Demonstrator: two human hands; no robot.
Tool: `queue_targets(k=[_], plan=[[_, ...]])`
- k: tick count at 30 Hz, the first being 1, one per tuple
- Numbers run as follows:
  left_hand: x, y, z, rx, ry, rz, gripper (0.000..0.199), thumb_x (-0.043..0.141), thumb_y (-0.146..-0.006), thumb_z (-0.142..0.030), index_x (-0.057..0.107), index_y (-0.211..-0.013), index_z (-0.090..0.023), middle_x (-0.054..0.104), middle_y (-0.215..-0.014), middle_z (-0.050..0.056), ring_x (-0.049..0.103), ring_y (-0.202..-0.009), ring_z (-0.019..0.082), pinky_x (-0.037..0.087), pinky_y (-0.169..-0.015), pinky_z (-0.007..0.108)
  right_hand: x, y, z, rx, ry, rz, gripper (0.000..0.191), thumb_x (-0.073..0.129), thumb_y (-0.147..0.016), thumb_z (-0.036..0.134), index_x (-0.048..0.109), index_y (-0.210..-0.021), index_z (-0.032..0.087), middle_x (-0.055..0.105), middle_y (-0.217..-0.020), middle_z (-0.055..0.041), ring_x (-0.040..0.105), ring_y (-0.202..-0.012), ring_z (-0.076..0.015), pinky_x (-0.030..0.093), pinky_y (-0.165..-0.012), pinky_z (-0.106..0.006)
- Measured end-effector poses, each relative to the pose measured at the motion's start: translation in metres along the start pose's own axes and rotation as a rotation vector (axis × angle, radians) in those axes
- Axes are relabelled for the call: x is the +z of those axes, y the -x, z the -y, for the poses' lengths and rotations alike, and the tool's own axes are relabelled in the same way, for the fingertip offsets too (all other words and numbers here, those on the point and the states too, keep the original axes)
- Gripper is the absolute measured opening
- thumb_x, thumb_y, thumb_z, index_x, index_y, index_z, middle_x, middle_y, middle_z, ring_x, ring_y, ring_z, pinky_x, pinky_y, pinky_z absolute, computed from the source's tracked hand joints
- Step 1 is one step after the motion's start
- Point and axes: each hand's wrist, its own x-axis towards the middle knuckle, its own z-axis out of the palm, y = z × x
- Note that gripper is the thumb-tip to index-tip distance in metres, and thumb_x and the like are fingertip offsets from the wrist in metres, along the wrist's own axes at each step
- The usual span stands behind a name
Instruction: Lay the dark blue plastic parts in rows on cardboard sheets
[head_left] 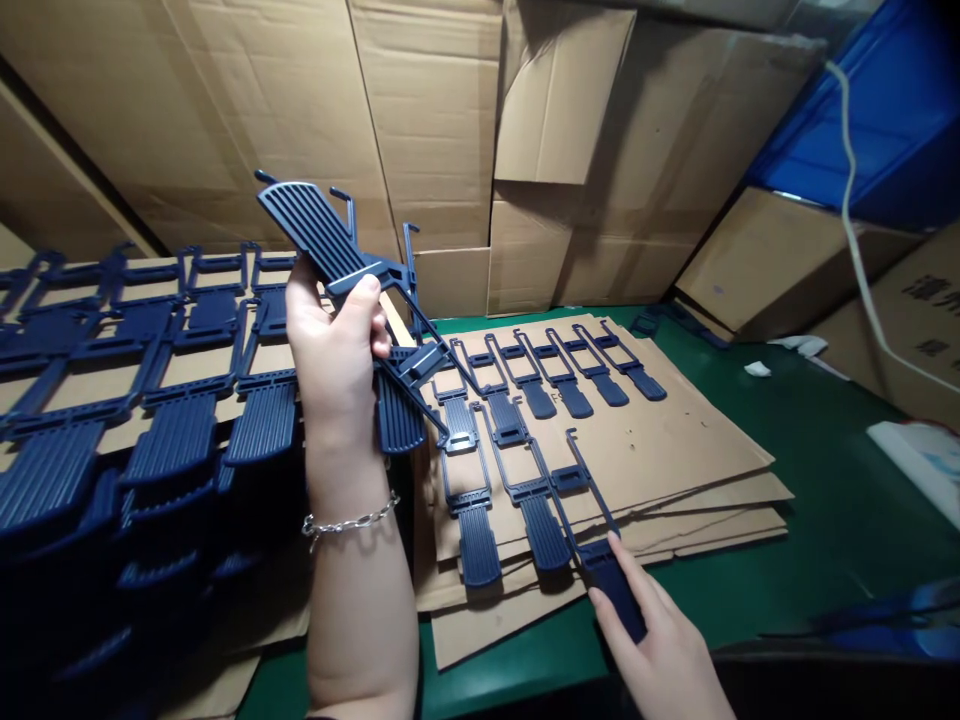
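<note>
My left hand (337,325) is raised and closed round a few dark blue plastic brackets (311,225), each with a ribbed paddle and a thin open frame with hooked tips. How many it holds I cannot tell, as they overlap. At the front of the cardboard sheets, my right hand (652,645) grips another blue bracket (600,550) by its paddle end, thumb and fingers on opposite edges. That bracket's frame points away from me. Beside it two similar brackets (474,545) lie side by side, and a further row of brackets (577,395) lies behind them.
Stacked cardboard sheets (697,450) lie on a green table (750,590). Layers of blue brackets on cardboard (165,430) are piled at left. Cardboard boxes (427,110) form a wall behind. A blue bin (870,130), a pale cable (851,170) and white scraps (757,369) are at right.
</note>
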Motion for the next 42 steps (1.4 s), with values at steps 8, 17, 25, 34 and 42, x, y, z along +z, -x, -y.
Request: queue_targets(k=[8, 17, 25, 34, 42], plan=[[0.002, 0.004, -0.006, -0.075, -0.019, 0.033, 0.024, 0.058, -0.072, -0.009, 0.052, -0.093, -0.020, 0.043, -0.077, -0.001, 0.038, -0.051, 0.003, 0.027, -0.034, 0.015, -0.011, -0.016, 0.006, 0.029, 0.019, -0.094, 0.057, 0.039, -0.083, 0.053, 0.046, -0.131, 0.023, 0.055, -0.122, -0.0047, 0.057, -0.105, -0.0210, 0.053, -0.077, -0.031], [0.000, 0.008, -0.005, -0.281, 0.044, 0.303, 0.014, 0.061, -0.078, -0.025, 0.055, -0.090, -0.022, 0.036, -0.073, -0.001, 0.028, -0.047, 0.002, 0.022, -0.033, 0.014, -0.010, -0.058, 0.021, 0.020, 0.098, -0.132, 0.056, 0.040, -0.082, 0.047, 0.048, -0.125, 0.012, 0.060, -0.110, -0.0115, 0.058, -0.099, -0.0265, 0.049, -0.079, -0.038], [0.035, 0.028, 0.013, -0.515, 0.045, 0.573, 0.042, 0.054, -0.082, -0.039, 0.044, -0.118, -0.020, 0.037, -0.068, -0.003, 0.035, -0.046, 0.003, 0.027, -0.033, 0.014, -0.015, -0.067, 0.043, -0.046, 0.263, -0.089, 0.050, 0.032, -0.087, 0.045, 0.053, -0.120, 0.014, 0.056, -0.105, -0.0130, 0.061, -0.080, -0.0236, 0.048, -0.057, -0.033], [0.054, 0.053, 0.012, -0.705, 0.018, 1.142, 0.049, 0.040, -0.087, -0.023, 0.031, -0.134, -0.026, 0.044, -0.059, -0.003, 0.043, -0.045, 0.009, 0.037, -0.041, 0.019, -0.046, -0.079, 0.052, -0.501, 0.310, -0.678, 0.052, 0.047, -0.084, 0.024, 0.036, -0.134, 0.018, 0.041, -0.131, -0.0152, 0.043, -0.117, -0.0272, 0.040, -0.092, -0.041], [0.058, 0.065, 0.013, -0.599, -0.066, 1.388, 0.055, 0.045, -0.086, -0.031, 0.028, -0.138, -0.027, 0.048, -0.059, -0.001, 0.046, -0.045, 0.011, 0.036, -0.039, 0.021, -0.085, -0.091, 0.057, -0.808, 0.524, -0.735, 0.036, 0.045, -0.085, 0.017, 0.051, -0.119, 0.023, 0.042, -0.133, -0.0111, 0.040, -0.121, -0.0265, 0.012, -0.103, -0.057]])
